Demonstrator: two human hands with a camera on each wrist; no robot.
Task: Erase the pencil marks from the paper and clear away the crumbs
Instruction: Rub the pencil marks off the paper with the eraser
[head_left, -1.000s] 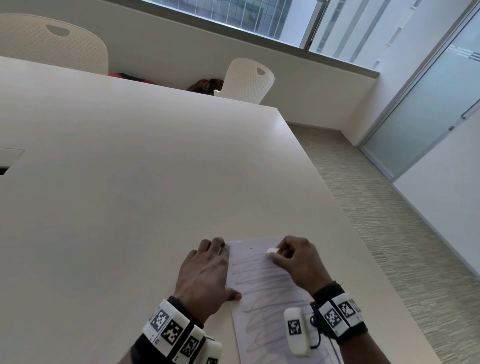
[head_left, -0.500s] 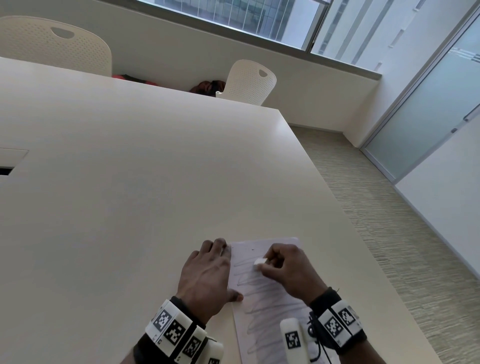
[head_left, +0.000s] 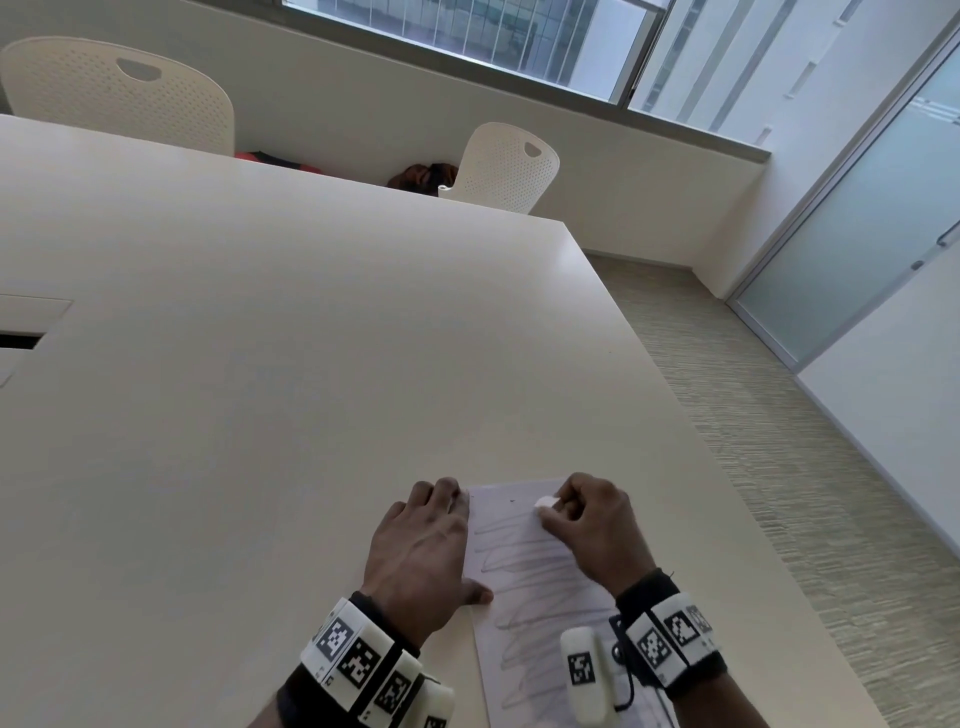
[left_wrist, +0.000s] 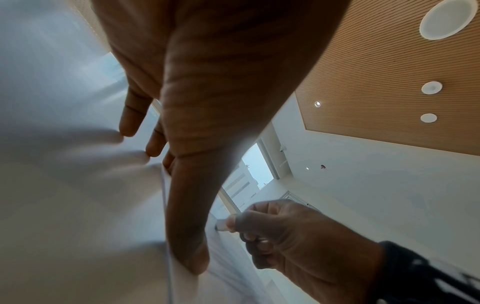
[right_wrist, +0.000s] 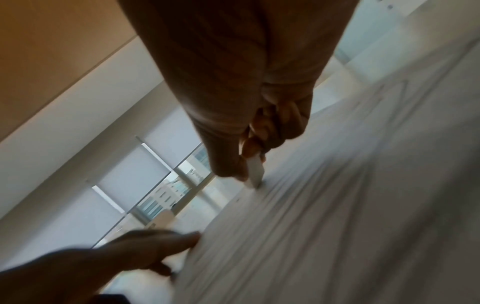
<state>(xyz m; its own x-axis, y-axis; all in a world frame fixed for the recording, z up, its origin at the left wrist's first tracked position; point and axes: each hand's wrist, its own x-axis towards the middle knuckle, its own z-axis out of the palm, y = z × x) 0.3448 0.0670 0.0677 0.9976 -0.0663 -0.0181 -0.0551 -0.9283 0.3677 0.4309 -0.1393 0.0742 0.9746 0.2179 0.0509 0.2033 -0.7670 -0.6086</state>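
White sheet of paper (head_left: 540, 587) lies flat at the near right edge of the cream table top (head_left: 260, 364), about 5 o'clock in the head view. Grey zigzag pencil marks (head_left: 524, 566) run down most of the sheet; the strip along its far edge looks mostly bare, with a couple of tiny dark specks (head_left: 512, 501) there, too small to identify.

Right hand (head_left: 597, 535) at the sheet's far right corner, fingers curled, thumb and fingertips pinching a small white block eraser (head_left: 545, 502). Right wrist view shows the eraser (right_wrist: 255, 171) tip down, touching the paper (right_wrist: 337, 205); that view is smeared.

Left hand (head_left: 421, 551) lies palm down at the sheet's left edge, 9 o'clock from the eraser, fingers straight and holding nothing. Thumb (left_wrist: 189, 236) presses on the paper edge, fingertips (head_left: 447, 491) rest at the far left corner.

Both wrists carry white bands with black square markers (head_left: 358, 660). Two white perforated plastic chairs (head_left: 509, 166) stand behind the table at 12 o'clock, under the window (head_left: 467, 31).
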